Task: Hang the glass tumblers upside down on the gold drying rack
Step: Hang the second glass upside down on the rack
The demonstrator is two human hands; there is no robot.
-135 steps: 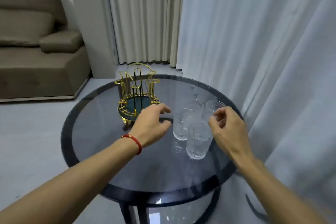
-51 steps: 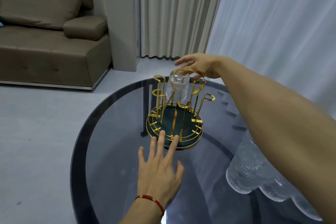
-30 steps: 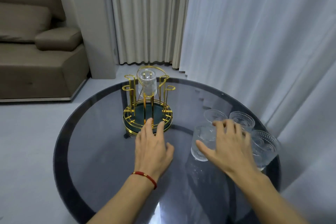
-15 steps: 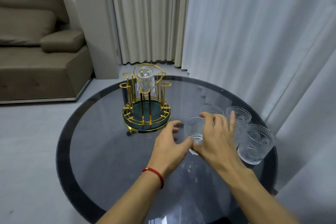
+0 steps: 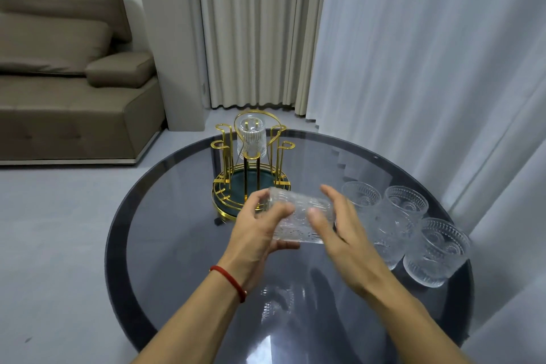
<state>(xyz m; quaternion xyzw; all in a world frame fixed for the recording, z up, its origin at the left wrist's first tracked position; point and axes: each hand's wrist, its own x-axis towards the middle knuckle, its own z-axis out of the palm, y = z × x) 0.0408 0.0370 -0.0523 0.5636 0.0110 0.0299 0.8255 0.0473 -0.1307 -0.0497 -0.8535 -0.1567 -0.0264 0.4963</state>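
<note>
The gold drying rack (image 5: 223, 186) stands at the far side of the round dark glass table (image 5: 177, 245). One ribbed tumbler (image 5: 251, 142) hangs upside down on a far peg. A patterned glass tumbler (image 5: 297, 217) lies tilted on its side in the air just in front of the rack. My left hand (image 5: 254, 233) grips its left end, and my right hand (image 5: 339, 227) touches its right end with thumb and fingers spread. Three more tumblers (image 5: 396, 224) stand upright to the right.
A brown sofa (image 5: 65, 91) stands on the grey floor at the left. Beige and white curtains (image 5: 413, 68) hang behind and to the right of the table, close to its right edge where the standing tumblers are.
A tumbler has been lifted off the table and turned onto its side between both hands. My left hand has closed on it, in front of the rack.
</note>
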